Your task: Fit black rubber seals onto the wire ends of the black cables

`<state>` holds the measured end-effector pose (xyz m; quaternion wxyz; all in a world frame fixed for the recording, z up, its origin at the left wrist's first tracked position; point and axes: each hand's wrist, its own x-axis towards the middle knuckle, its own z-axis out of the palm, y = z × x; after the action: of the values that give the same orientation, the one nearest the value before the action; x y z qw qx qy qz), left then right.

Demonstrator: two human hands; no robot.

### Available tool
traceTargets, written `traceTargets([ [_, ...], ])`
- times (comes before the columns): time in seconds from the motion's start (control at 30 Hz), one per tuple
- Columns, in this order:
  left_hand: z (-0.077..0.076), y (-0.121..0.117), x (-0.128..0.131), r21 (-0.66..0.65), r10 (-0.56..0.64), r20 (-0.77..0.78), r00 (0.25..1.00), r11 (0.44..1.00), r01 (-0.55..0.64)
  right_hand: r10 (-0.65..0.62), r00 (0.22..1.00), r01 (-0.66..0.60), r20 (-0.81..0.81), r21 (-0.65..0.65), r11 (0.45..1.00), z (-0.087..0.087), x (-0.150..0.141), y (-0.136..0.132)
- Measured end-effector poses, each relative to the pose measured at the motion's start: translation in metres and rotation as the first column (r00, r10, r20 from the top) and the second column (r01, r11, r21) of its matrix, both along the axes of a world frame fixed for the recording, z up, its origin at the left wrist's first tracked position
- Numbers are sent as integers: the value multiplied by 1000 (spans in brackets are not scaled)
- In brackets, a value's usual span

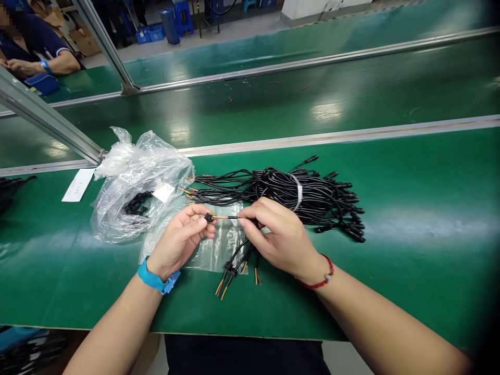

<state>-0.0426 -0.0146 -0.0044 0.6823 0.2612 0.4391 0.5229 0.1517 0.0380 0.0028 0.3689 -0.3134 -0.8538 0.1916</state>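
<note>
My left hand [186, 232] pinches a small black connector [209, 217] between thumb and fingers. Thin coloured wires [223, 217] run from it to the black sheath of a cable, which my right hand [275, 232] grips close to the stripped end. Below my right hand hang several more cable ends [231, 270] with red, yellow and dark wires showing; two carry black pieces. Behind my hands lies a bundle of black cables [269, 182], tied with a white band [299, 191]. A clear plastic bag [117, 208] with small black parts [137, 203] inside rests to the left.
A flat clear bag [195, 258] lies under my hands on the green table [410, 219]. A white paper slip [78, 185] is at left, near a metal post [50, 117]. Beyond a metal rail runs a green belt [265, 107]. Another person [35, 47] sits at the far left.
</note>
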Motion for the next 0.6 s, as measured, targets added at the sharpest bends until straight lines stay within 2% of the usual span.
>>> traceTargets([
  [0.3,-2,0,1,19,46,-30,998,999,-45,49,989,-67,140,131,989,-4,1,2],
  [0.5,-4,0,-1,77,56,-152,987,996,-45,64,983,-89,173,136,987,-4,3,3],
  [0.6,-5,-1,-1,110,32,-247,969,994,-5,49,985,-72,163,141,987,-5,2,2],
])
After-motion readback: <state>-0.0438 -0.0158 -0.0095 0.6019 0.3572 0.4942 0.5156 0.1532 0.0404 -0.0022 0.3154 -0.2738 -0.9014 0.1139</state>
